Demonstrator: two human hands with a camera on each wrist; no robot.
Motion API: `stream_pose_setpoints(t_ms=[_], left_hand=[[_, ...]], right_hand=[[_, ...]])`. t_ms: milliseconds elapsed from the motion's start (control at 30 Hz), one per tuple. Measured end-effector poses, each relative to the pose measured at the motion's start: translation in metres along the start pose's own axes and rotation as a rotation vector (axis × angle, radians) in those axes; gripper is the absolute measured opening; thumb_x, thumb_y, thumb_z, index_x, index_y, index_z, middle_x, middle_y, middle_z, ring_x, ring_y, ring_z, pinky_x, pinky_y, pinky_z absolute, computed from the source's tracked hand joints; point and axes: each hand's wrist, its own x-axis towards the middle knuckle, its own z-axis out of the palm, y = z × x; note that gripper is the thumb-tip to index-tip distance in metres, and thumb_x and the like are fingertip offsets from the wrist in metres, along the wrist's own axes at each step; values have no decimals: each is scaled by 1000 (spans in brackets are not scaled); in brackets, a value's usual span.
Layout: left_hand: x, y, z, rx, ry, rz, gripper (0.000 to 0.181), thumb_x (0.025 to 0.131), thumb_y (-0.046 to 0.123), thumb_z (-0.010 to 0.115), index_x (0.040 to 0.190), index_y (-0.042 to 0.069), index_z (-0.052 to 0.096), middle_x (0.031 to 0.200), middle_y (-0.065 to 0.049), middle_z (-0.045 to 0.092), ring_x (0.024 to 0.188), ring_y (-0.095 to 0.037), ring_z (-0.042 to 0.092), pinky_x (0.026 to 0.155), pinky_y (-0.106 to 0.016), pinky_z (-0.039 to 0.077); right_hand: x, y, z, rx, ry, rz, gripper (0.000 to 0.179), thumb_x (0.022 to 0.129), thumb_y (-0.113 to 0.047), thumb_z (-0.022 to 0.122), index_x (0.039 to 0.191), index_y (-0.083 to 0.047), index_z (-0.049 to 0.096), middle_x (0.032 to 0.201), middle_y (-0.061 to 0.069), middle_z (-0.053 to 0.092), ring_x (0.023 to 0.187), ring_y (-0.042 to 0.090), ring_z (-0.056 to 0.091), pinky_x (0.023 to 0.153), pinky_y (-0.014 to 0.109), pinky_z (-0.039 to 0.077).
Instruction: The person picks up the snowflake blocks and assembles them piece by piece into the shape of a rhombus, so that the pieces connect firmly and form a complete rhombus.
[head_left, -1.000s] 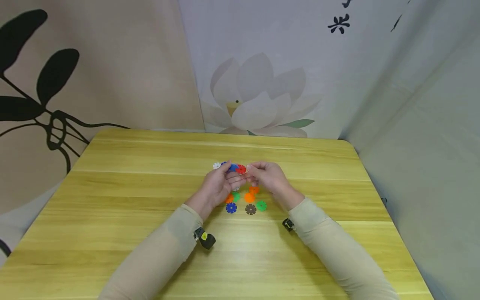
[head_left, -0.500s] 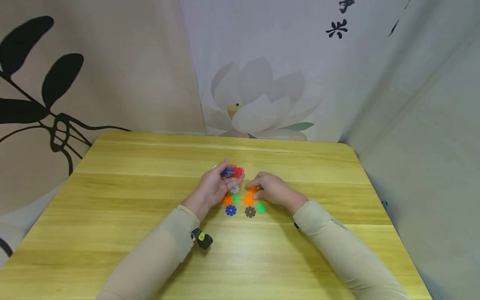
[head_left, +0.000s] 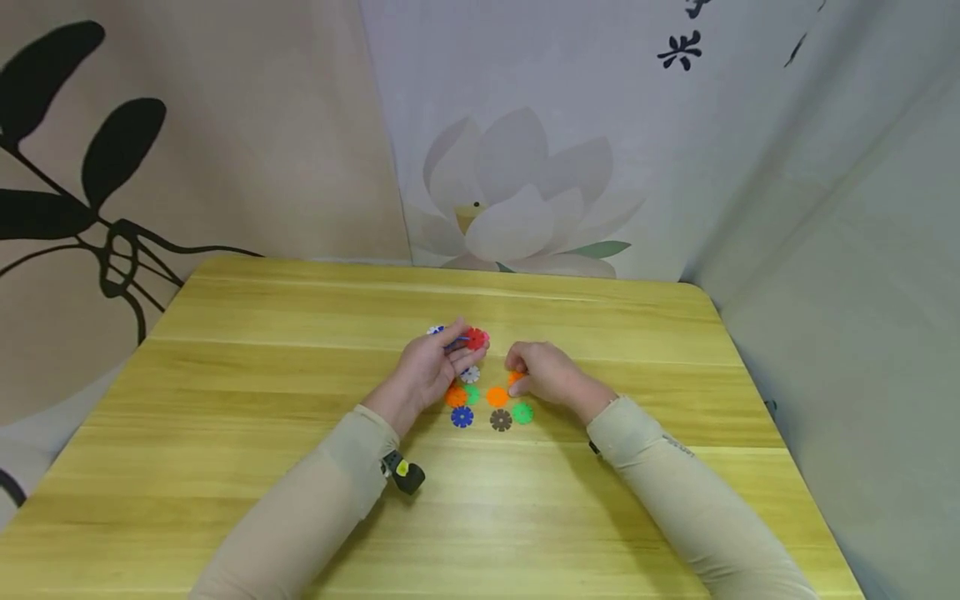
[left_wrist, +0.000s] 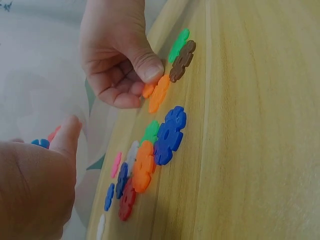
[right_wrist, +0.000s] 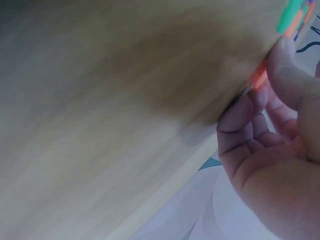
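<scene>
Crowding worries us: the right hand (head_left: 546,373) pinches an orange disc (head_left: 516,377) low at the desk (head_left: 637,333) and could nudge its orange neighbour (head_left: 497,397); the left hand (head_left: 426,367) holds a red disc (head_left: 475,338), which a loosened hold might drop.

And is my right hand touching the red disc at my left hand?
Apart. The head view shows a strip of tabletop between the right hand and the red disc at the left hand.
</scene>
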Motion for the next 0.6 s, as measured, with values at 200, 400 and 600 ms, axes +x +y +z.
stream_pose_setpoints(t_ms=[200, 400, 600], left_hand=[[-2, -2, -1, 27, -3, 9, 59, 112, 33, 54, 156, -5, 45, 148, -23, 59, 136, -32, 66, 102, -29, 62], [-3, -2, -2, 24, 11, 9, 58, 110, 38, 52, 150, -4, 52, 138, -20, 65, 110, -21, 78, 99, -29, 63], [-4, -1, -1, 52, 2, 21, 55, 111, 36, 51, 147, -5, 54, 127, -17, 68, 97, -17, 80, 97, -28, 63]], right_hand=[[-8, 5, -7, 110, 2, 35, 17, 88, -19, 89, 94, -12, 74, 87, 0, 69, 83, 16, 58, 80, 29, 53], [-11, 2, -15, 328, 132, 110, 9, 97, -17, 81, 98, -10, 74, 92, 3, 73, 81, 15, 63, 76, 29, 59], [-7, -8, -16, 578, 291, 138, 17, 102, -16, 75, 116, -8, 73, 103, 10, 77, 88, 22, 73, 85, 48, 68]])
